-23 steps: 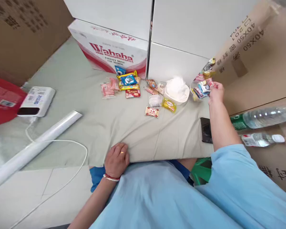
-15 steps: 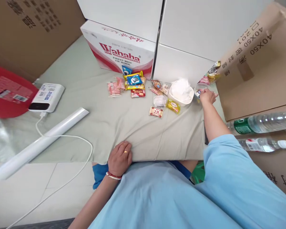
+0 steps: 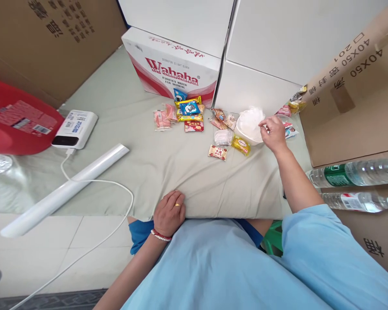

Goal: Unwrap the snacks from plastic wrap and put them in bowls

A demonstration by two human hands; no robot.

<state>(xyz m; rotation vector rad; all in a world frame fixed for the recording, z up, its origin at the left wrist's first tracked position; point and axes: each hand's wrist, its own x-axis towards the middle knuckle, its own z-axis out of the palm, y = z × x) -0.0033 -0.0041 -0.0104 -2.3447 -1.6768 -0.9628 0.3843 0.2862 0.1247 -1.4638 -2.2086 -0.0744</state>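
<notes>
I see the right hand (image 3: 273, 132) with fingers loosely curled, seemingly empty, hovering at the white bowl (image 3: 249, 125), just right of its rim. The bowl holds crumpled thin plastic: light, soft, slippery; I judge pinching a fold best. The left hand (image 3: 168, 213) lies flat on the cloth's near edge.

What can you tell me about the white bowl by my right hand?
The white bowl is round, shallow and opaque, apparently plastic or foam, standing upright on the grey-green cloth near the white box. It holds crumpled, translucent white wrapping piled above its rim. The right hand is at its right edge, fingertips at the rim. A yellow snack packet lies against its front left.
</notes>
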